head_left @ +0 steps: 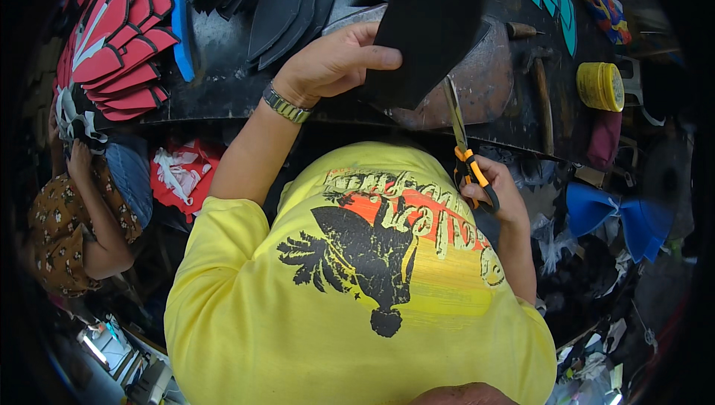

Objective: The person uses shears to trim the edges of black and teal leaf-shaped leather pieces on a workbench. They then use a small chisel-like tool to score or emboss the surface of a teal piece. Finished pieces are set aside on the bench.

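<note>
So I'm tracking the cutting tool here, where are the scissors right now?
In the head view, the orange-handled scissors are in the right hand, right of centre, blades pointing up at the lower edge of the black sheet held by the left hand.

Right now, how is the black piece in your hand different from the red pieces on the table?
The black sheet is plain black, while the red pieces have black edges. The black sheet is held up in the left hand, with the scissors in the right hand at its lower edge; the red pieces lie fanned in a stack on the dark workbench, untouched. Both look flat and thin.
</note>
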The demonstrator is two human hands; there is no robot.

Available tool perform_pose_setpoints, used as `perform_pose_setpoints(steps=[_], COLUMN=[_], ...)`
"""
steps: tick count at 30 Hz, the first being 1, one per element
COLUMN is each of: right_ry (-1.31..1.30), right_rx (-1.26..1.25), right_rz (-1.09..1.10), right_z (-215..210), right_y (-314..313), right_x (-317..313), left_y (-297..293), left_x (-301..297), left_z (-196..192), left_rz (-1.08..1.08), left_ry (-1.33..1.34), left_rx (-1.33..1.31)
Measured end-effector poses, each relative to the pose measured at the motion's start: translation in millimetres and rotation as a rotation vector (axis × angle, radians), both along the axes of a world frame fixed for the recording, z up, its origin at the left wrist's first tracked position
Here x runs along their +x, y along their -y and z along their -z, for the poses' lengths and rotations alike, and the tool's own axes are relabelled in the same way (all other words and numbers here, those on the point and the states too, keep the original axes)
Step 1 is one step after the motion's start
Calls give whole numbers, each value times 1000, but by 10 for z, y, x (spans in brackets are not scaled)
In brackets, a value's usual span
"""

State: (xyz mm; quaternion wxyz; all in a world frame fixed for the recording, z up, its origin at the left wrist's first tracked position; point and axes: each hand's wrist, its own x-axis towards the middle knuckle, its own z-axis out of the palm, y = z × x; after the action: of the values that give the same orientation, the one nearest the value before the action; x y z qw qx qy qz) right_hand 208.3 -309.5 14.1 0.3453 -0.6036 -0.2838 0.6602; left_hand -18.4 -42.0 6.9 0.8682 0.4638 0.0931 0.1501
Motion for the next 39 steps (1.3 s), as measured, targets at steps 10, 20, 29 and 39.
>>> perform_pose_setpoints(steps=[10, 20, 29, 39], right_ry=[-320, -201, -130, -131], right_rx=[-230, -192, -88, -68], right_rz=[107, 101, -78, -76], right_z=[-132, -89, -164, -207], right_y=[-186, -160, -110, -81], right_x=[-50, -117, 15, 30], left_y=[50, 56, 259, 200], left_x=[-19, -202, 25, -24], left_z=[38, -320, -206, -213], left_rz=[130, -149, -309, -211], left_ry=[509, 155, -290, -320], left_rx=[50, -175, 301, 394])
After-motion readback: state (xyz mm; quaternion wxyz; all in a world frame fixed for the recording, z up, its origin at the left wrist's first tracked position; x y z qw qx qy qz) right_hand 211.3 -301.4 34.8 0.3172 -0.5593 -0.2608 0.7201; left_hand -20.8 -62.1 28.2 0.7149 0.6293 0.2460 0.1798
